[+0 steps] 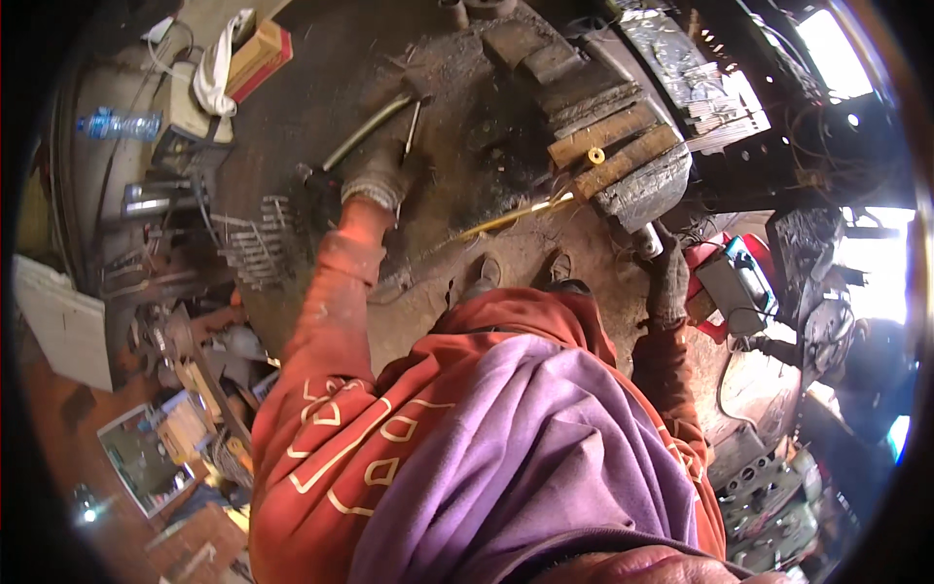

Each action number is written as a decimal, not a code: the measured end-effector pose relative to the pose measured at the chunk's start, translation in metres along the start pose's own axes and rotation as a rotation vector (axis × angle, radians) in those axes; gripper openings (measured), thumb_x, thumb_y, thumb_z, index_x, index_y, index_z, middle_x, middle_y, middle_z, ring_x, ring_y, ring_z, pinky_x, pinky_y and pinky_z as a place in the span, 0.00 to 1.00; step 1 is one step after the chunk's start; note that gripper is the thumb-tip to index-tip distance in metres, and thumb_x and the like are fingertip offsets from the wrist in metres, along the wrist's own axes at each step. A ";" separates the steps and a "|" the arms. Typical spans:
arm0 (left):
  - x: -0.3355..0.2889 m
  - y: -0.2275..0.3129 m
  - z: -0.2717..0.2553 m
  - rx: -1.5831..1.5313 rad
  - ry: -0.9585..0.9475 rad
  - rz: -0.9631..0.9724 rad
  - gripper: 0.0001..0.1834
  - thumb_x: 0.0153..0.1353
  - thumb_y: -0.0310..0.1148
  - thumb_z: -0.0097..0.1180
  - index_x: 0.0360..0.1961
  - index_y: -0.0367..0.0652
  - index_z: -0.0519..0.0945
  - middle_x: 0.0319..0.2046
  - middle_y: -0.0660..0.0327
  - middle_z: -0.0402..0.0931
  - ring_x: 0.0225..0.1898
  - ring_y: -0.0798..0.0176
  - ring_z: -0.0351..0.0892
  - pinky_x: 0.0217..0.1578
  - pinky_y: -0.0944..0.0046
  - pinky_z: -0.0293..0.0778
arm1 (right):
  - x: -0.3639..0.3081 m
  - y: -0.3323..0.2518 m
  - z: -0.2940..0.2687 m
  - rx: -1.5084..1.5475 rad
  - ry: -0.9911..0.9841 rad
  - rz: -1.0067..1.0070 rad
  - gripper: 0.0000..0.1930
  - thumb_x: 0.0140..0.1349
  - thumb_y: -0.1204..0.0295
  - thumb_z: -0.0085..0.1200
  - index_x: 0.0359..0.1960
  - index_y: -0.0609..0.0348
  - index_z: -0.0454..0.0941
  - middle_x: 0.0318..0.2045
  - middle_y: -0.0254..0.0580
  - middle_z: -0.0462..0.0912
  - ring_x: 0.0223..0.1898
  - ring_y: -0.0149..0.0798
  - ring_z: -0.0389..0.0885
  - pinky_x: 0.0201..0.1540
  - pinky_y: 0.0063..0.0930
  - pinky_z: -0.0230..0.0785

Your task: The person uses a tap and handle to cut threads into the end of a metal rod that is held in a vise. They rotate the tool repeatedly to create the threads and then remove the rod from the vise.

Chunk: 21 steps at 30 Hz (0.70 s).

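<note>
Left hand (376,183), gloved, low over dark worktop (467,127); fingers blurred and hidden, so can't tell whether the grip is spread or pinching. Thin light rod (413,127) shows just beyond that glove, over the worktop. Long axis runs away from the person, far end leaning slightly right; can't tell if the glove touches its near end. Curved pale handle (366,132) just left of rod: near end points toward lower left, far end slants up and right, close to the rod's far end and a dark lump (417,84).

Right hand (668,280), gloved, at right by metal cylinder end (647,240) under a vise-like block (650,188). Fingers mostly hidden; can't tell if that grip is around the cylinder.

Block with brown bars (628,161) crowds the worktop's right side; yellow ring (595,156) on the bars. Yellow strip (516,215) slants between the hands along the near edge. Metal rods (258,243) clustered left of left forearm. Box (263,58), white cloth (216,70), clear bottle (121,125) upper left. Grey case (736,292) right of right hand.
</note>
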State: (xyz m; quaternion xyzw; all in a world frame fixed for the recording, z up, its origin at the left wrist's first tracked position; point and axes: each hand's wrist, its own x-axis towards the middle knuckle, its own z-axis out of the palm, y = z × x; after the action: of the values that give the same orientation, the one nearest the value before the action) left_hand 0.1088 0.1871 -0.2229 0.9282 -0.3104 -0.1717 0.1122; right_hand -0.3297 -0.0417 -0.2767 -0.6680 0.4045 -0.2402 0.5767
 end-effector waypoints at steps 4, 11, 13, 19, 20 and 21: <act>-0.037 0.039 -0.014 0.219 0.116 0.019 0.23 0.69 0.47 0.57 0.58 0.45 0.82 0.54 0.42 0.83 0.54 0.36 0.82 0.56 0.44 0.76 | 0.035 0.103 -0.017 -0.172 -0.147 0.021 0.31 0.64 0.65 0.64 0.69 0.54 0.72 0.57 0.50 0.80 0.55 0.52 0.81 0.58 0.46 0.75; -0.119 0.142 0.041 -0.118 -0.401 0.097 0.29 0.68 0.46 0.58 0.64 0.39 0.77 0.57 0.38 0.80 0.57 0.36 0.80 0.58 0.44 0.75 | 0.092 0.087 0.010 1.185 -0.146 0.789 0.23 0.79 0.56 0.43 0.64 0.59 0.74 0.61 0.52 0.79 0.57 0.49 0.80 0.59 0.51 0.75; -0.115 0.151 0.088 -0.034 -0.279 0.211 0.38 0.67 0.50 0.58 0.71 0.35 0.69 0.64 0.36 0.73 0.64 0.36 0.75 0.66 0.47 0.70 | 0.108 0.087 0.003 1.213 -0.252 0.828 0.22 0.80 0.58 0.42 0.64 0.60 0.74 0.60 0.54 0.80 0.57 0.49 0.80 0.60 0.50 0.75; -0.070 0.185 0.144 -0.062 -0.284 0.054 0.30 0.69 0.51 0.54 0.64 0.42 0.78 0.63 0.43 0.77 0.61 0.40 0.79 0.65 0.51 0.70 | 0.149 0.123 -0.039 0.881 -0.238 0.803 0.19 0.76 0.55 0.52 0.52 0.57 0.82 0.46 0.42 0.86 0.47 0.44 0.83 0.54 0.40 0.76; -0.066 0.182 0.142 -0.086 -0.293 0.021 0.27 0.69 0.51 0.53 0.61 0.44 0.82 0.61 0.44 0.79 0.58 0.41 0.81 0.63 0.51 0.71 | 0.132 0.059 -0.024 0.885 -0.125 0.862 0.17 0.75 0.57 0.54 0.50 0.57 0.83 0.46 0.42 0.86 0.45 0.43 0.84 0.51 0.39 0.77; -0.059 0.191 0.135 -0.345 -0.262 0.175 0.26 0.70 0.51 0.52 0.60 0.45 0.83 0.60 0.48 0.81 0.59 0.44 0.81 0.64 0.52 0.70 | 0.164 0.132 -0.091 0.710 -0.270 0.426 0.22 0.74 0.61 0.51 0.62 0.62 0.78 0.55 0.48 0.85 0.57 0.48 0.83 0.61 0.48 0.76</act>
State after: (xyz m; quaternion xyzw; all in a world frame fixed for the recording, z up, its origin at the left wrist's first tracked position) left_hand -0.0909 0.0604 -0.2720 0.8345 -0.3679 -0.3310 0.2422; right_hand -0.3447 -0.2288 -0.4076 -0.3553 0.3466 -0.1503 0.8550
